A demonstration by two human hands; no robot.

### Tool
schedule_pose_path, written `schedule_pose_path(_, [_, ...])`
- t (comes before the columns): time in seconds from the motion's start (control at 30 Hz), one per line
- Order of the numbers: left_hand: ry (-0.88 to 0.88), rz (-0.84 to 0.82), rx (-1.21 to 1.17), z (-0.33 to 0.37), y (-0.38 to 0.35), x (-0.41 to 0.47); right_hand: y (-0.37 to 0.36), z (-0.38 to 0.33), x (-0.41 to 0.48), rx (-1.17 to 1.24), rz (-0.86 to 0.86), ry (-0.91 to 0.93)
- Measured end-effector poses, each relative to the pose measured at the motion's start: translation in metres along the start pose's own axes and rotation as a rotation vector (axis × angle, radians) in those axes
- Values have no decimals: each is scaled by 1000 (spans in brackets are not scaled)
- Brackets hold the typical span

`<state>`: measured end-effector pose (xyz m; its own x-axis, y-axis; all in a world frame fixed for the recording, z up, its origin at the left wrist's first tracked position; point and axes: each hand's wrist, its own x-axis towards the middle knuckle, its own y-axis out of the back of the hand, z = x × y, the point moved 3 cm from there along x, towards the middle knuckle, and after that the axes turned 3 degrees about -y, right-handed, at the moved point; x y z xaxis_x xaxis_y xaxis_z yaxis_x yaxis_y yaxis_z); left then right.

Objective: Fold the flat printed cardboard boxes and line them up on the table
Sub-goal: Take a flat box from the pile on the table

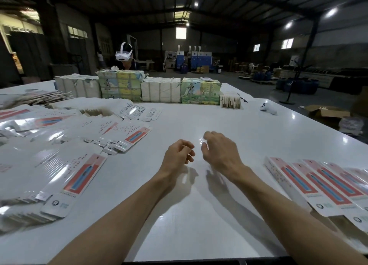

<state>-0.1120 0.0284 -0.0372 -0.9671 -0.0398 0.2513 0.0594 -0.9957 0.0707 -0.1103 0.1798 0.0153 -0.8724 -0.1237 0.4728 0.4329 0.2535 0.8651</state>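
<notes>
Both my hands hover over the bare middle of the white table [209,215], close together and holding nothing. My left hand [178,155] has loosely curled fingers. My right hand [219,151] has relaxed, slightly bent fingers pointing away from me. Flat printed cardboard boxes, white with a red and blue panel, lie in fanned stacks on the left; the nearest stack [65,181] is left of my left forearm. A second fanned pile [123,135] lies farther back. On the right, several folded boxes [318,187] lie side by side in a row near the table's edge.
Wrapped bundles of printed packs [159,88] form a wall along the table's far side. A person wearing a white headset [124,54] stands behind them. A white controller [268,108] lies at the far right. An open carton [326,112] sits on the floor beyond the right edge.
</notes>
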Motion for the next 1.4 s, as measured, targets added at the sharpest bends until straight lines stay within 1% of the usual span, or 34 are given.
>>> schedule_pose_path(0.1, [36,43,74,-2,4,-2,-26,-19,-1,174,22,-14])
schedule_pose_path(0.17, [83,61,225,1,14,-1,-40,-20,-6,248,-8,-7])
schedule_pose_path(0.3, [158,-13,823,18,61,11,-49,-12,-7,342,-31,9])
schedule_pose_path(0.4, [277,-14,1104,25,109,11,-51,-12,-5,407,-69,16])
schedule_pose_path(0.47, [367,56,1309,31,141,4,-52,-12,-3,433,-86,10])
schedule_pose_path(0.53, [443,186,1497,37,171,-7,-52,-11,-2,447,-92,15])
schedule_pose_path(0.6, [518,292,1580,42,198,-19,-52,-11,-2,467,-94,23])
schedule_pose_path(0.7, [632,321,1540,46,225,-29,-52,-10,-3,483,-91,35])
schedule_pose_path(0.8, [649,304,1523,53,241,-32,-53,-10,-3,490,-99,42])
schedule_pose_path(0.97, [564,280,1519,61,248,-32,-56,-6,-4,495,-112,29])
schedule_pose_path(1.07, [490,271,1421,70,247,-33,-58,-5,-3,512,-121,25])
schedule_pose_path(1.13, [400,279,1368,78,242,-30,-59,-5,-3,520,-99,22])
schedule_pose_path(1.17, [342,279,1309,82,238,-27,-59,-5,-2,524,-82,21])
schedule_pose_path(1.2, [276,269,1198,85,230,-24,-58,-6,-2,532,-61,20])
schedule_pose_path(1.27, [192,201,840,89,206,-16,-58,-7,-1,565,-20,16])
schedule_pose_path(1.33, [214,84,528,88,174,-7,-56,-7,-1,600,6,19])
schedule_pose_path(1.4, [256,-34,385,77,142,7,-52,-5,0,639,50,31])
